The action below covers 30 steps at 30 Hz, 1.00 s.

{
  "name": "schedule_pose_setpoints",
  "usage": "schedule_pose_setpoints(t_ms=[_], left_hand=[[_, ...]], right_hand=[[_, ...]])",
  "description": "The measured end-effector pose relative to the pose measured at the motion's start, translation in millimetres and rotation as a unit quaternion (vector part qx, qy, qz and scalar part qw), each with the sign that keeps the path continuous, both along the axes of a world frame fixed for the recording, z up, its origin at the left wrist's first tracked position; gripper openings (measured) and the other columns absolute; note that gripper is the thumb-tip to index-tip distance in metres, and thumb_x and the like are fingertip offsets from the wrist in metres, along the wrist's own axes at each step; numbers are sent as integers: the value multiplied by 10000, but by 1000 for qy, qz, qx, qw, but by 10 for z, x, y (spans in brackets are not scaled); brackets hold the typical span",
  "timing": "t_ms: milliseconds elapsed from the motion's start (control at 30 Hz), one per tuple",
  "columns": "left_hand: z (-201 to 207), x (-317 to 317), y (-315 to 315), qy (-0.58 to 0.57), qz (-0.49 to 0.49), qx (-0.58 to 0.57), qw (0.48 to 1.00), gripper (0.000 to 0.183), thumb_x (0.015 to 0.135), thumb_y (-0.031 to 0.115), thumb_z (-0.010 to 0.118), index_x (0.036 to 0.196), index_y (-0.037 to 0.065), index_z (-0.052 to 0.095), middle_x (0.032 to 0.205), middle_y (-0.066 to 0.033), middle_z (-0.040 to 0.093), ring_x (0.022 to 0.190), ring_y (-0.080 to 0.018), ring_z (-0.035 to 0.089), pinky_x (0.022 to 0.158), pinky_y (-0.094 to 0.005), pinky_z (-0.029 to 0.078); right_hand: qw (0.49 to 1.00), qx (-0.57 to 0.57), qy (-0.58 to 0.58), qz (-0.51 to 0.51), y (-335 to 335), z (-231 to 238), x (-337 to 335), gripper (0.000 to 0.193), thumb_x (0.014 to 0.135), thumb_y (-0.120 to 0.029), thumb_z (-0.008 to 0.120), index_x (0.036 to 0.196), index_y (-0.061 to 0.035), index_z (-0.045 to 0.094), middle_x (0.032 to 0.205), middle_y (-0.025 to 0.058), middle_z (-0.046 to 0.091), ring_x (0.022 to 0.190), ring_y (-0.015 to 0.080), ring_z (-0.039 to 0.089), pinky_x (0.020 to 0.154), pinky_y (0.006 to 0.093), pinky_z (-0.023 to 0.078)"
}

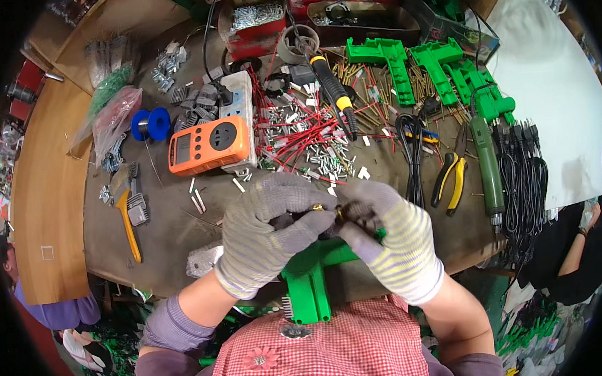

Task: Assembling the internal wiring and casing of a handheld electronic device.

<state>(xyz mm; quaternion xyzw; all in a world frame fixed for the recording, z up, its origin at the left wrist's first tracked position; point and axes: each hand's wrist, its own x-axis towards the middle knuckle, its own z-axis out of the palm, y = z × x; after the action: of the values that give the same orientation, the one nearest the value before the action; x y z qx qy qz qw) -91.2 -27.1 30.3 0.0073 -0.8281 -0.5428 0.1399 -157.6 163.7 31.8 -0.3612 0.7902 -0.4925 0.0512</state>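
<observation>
Both hands wear grey-and-yellow striped knit gloves and meet at the front edge of the bench. My left hand is closed, with a small brass-coloured metal piece showing at its fingertips. Close beside it, my right hand pinches a small dark part that the fingers mostly hide. Under the hands lies a green plastic tool housing, its lower end reaching over my checked apron. Whether the small pieces are joined to the housing, I cannot tell.
Behind the hands lie red wires and loose screws. An orange socket meter stands left, near a solder spool and a yellow-handled brush. Rightward are yellow-black pliers, a green electric screwdriver, black power cords and green housings.
</observation>
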Motion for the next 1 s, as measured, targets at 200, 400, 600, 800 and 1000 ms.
schedule_pose_setpoints(t_ms=[200, 400, 600, 800, 1000], left_hand=[[-61, -112, -350, -90, -251, -23, 964, 173, 905, 176, 630, 981, 50, 723, 917, -93, 697, 854, -270, 657, 779, -379, 513], [-79, -319, -256, -6, -328, -141, 934, 208, 899, 167, 630, 1074, 77, 698, 914, -111, 663, 850, -323, 623, 756, -428, 506], [-235, -287, -17, 30, -287, -216, 933, 226, 833, 121, 646, 1055, 100, 682, 917, -121, 656, 838, -338, 611, 758, -470, 496], [-215, -194, -193, 66, -301, -155, 939, 173, 810, 146, 680, 977, 101, 683, 932, -120, 668, 885, -331, 625, 781, -455, 503], [-300, 15, -711, 27, 67, -358, 931, 151, 829, 137, 671, 974, 110, 702, 951, -86, 693, 894, -298, 661, 760, -417, 517]], right_hand=[[995, 55, 45, 71, 178, -109, 301, 367, 863, -61, 606, 1225, -67, 665, 1023, 143, 699, 837, 308, 692, 730, 384, 568], [996, 48, 41, 58, 194, -184, 404, 300, 864, -84, 624, 1157, -81, 688, 997, 121, 710, 827, 309, 695, 715, 399, 570], [986, 154, 32, 59, 306, -51, 413, 154, 850, -125, 674, 1002, -107, 700, 889, 92, 696, 729, 305, 671, 635, 420, 535], [958, 189, 190, 104, 215, -93, 270, 217, 767, -164, 678, 975, -106, 684, 919, 74, 627, 772, 268, 625, 598, 386, 512], [931, 97, 204, 288, 81, -134, 165, 303, 770, -189, 644, 1049, -71, 653, 1007, 108, 648, 877, 290, 665, 722, 390, 579]])
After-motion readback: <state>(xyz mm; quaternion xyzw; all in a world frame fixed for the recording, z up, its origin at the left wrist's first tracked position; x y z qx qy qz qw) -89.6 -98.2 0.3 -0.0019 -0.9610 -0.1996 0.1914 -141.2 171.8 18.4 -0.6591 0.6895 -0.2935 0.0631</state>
